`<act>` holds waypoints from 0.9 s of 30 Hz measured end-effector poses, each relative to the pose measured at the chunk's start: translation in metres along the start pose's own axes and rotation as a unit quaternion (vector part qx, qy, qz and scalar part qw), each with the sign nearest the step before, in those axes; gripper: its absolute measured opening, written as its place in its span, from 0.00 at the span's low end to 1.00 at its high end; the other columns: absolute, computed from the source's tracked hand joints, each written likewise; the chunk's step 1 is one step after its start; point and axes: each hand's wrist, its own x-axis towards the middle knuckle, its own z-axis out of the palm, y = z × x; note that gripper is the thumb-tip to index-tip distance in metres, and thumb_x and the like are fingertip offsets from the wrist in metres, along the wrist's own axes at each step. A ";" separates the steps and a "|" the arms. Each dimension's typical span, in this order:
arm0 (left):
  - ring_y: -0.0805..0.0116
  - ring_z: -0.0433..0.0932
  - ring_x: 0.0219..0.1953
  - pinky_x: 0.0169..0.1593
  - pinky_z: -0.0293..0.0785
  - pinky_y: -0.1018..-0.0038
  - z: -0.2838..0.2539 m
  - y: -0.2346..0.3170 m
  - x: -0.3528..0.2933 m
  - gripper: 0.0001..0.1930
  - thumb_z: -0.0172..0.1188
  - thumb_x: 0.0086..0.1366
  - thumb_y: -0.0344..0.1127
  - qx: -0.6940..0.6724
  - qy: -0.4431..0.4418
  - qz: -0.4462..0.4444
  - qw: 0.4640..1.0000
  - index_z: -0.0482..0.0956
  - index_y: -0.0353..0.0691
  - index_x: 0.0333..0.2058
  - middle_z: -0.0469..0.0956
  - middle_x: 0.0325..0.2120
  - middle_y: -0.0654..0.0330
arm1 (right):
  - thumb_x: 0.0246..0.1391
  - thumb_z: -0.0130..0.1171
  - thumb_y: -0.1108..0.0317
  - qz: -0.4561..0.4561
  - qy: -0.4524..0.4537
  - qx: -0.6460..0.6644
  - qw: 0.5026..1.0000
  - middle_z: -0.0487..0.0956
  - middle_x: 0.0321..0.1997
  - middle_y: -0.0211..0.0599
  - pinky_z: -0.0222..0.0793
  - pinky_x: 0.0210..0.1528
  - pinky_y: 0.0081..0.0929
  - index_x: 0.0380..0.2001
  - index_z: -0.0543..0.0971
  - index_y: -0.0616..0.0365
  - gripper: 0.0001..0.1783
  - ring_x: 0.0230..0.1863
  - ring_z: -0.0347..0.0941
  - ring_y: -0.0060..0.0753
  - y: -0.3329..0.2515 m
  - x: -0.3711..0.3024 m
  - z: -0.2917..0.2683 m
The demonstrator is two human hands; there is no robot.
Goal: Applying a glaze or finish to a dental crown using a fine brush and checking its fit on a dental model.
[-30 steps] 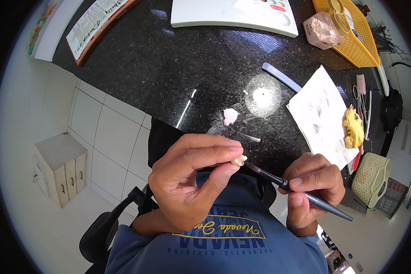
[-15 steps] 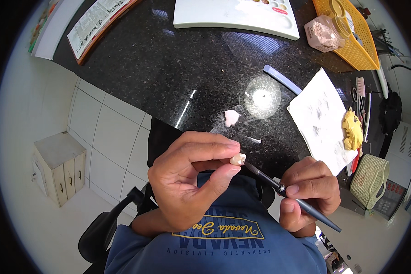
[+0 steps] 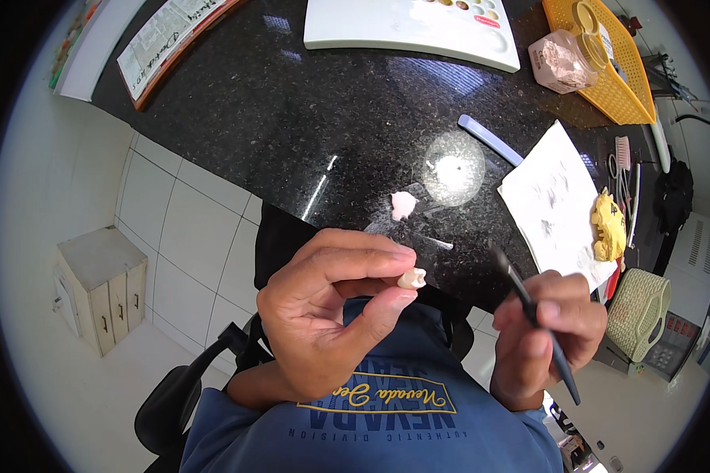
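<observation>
- L hand (image 3: pixel 322 311): pinching small cream tooth-shaped piece (image 3: pixel 411 279) btwn thumb & fingertips; thumb on near-body side, fingers on far side.
- Piece pos.: at L hand's fingertips, free end poking out twd R hand; long axis approx. left-right, as far as so small a thing shows.
- R hand (image 3: pixel 546 335): thumb + fingers closed round dark brush (image 3: pixel 521 292); hand a bit blurred, exact finger contact can't be told.
- Key relation: piece lies left of R hand & slightly farther fr. body; brush tip apart fr. it, clear gap btwn, out to the right & beyond L hand's fingertips.
- Brush axis: slanted, tip away fr. body & leftward, butt end twd body & right; its line runs past piece's far side, not at it.
- Nearer: L hand, touching piece; R hand's fingers well apart fr. it.
- Beyond L hand, on dark surface (image 3: pixel 252 118): pinkish-white lump (image 3: pixel 403 206); round pale patch (image 3: pixel 465 188) farther out, slightly right.
- Beyond R hand: white sheet (image 3: pixel 556 189), w/ yellow lump (image 3: pixel 609 226) at its right edge.
</observation>
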 end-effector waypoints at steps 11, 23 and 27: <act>0.63 0.79 0.38 0.43 0.80 0.74 -0.008 0.001 -0.008 0.13 0.57 0.52 0.11 -0.129 0.077 -0.061 0.987 0.73 0.28 0.37 0.73 0.36 0.46 | 0.37 0.63 0.82 0.104 -0.028 -0.150 0.983 0.77 0.24 0.48 0.67 0.22 0.16 0.25 0.72 0.66 0.10 0.21 0.74 0.25 0.008 0.011 0.021; 0.62 0.79 0.39 0.44 0.80 0.73 -0.009 0.001 -0.011 0.14 0.57 0.51 0.10 -0.137 0.085 -0.080 0.984 0.73 0.27 0.37 0.73 0.36 0.47 | 0.37 0.63 0.81 0.090 -0.040 -0.159 0.982 0.77 0.22 0.46 0.66 0.20 0.15 0.27 0.72 0.66 0.11 0.19 0.74 0.24 0.005 0.008 0.019; 0.62 0.79 0.39 0.44 0.80 0.73 -0.008 0.001 -0.010 0.13 0.57 0.51 0.11 -0.125 0.091 -0.083 0.984 0.73 0.28 0.37 0.73 0.35 0.47 | 0.37 0.63 0.80 0.074 -0.051 -0.174 0.981 0.77 0.22 0.45 0.66 0.19 0.15 0.27 0.72 0.66 0.11 0.19 0.74 0.24 0.007 0.009 0.017</act>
